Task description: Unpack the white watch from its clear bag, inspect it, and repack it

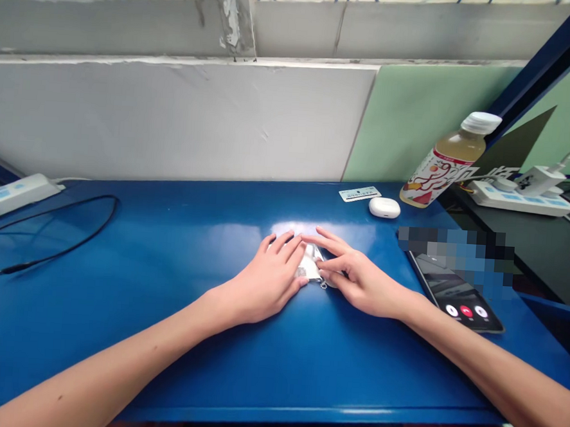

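One small clear packet [310, 268] lies mid-table under two hands.
The left hand [266, 283] and right hand [358, 279] are spread flat, fingertips pressing on the packet and closed around nothing. To the right are one phone [458, 295], one earbud case [384, 207], one card [359, 193] and one bottle [442, 165]. One black cable [71, 232] lies left. There are two strips: left power strip [10, 195], right power strip [522, 200]. The blue table [161, 335] stands against a white wall [175, 116] and a green panel [407, 118].

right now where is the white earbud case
In the head view, the white earbud case lies on the blue table, right of centre near its back edge, between the small white card and the juice bottle, beyond the right hand.
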`<state>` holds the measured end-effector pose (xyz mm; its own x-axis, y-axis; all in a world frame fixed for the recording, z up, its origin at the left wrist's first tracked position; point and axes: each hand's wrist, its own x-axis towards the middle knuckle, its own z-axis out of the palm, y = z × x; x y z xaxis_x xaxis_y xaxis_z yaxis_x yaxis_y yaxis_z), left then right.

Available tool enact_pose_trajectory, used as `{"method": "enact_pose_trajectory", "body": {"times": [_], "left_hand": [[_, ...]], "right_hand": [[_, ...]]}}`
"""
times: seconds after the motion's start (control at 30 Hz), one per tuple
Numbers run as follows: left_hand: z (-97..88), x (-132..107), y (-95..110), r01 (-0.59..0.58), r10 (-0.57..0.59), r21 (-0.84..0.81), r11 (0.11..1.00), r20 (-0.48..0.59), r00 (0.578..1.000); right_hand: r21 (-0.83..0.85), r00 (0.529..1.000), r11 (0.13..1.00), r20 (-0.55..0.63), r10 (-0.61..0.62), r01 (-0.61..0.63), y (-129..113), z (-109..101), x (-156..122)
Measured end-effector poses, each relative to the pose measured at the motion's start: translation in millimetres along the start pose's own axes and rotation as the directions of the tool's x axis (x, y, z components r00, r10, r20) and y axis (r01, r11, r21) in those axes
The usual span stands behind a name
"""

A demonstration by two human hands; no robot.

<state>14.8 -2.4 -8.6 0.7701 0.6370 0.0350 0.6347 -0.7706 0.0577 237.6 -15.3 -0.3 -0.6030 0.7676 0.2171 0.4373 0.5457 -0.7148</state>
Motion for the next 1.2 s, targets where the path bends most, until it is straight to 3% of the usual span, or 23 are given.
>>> {"method": "enact_pose_trajectory", "body": {"times": [0.2, 0.33, 0.47, 0.77, 1.2], "left_hand": [[1.5, -1.6, -1.5, 0.007, -0.009, -0.042, 0.999, -0.038, 0.999], [0.2, -1.5, -1.6, 0.001, -0.001, -0.031, 1.0, -0.02, 1.0], [-0.8, 0.3, -0.7, -0.009, 0.008, -0.029, 1.0, -0.022, 1.0], [3.2, -0.9, 2.5, 0.01, -0.011, -0.034, 0.999, -0.032, 0.999], [6.5, -0.3, 0.5, -0.016, 0.015, -0.017, 1.0, -0.032, 0.999]], "right_hand": [[0.043, 0.991, 0.997, -0.113, 0.068, -0.064, -0.1, 9.9, 2.4], [0.066, 0.929, 0.976, -0.3, 0.216, -0.206, -0.4, 16.2, 6.0], [-0.018, 0.895, 0.968, -0.387, 0.224, -0.251, -0.3, 15.8, 7.4], [0.054, 0.883, 0.932, -0.304, 0.357, -0.358, 3.0, 11.6, 5.3], [0.073, 0.936, 0.945, -0.133, 0.327, -0.32, 0.6, 7.1, 0.7]]}}
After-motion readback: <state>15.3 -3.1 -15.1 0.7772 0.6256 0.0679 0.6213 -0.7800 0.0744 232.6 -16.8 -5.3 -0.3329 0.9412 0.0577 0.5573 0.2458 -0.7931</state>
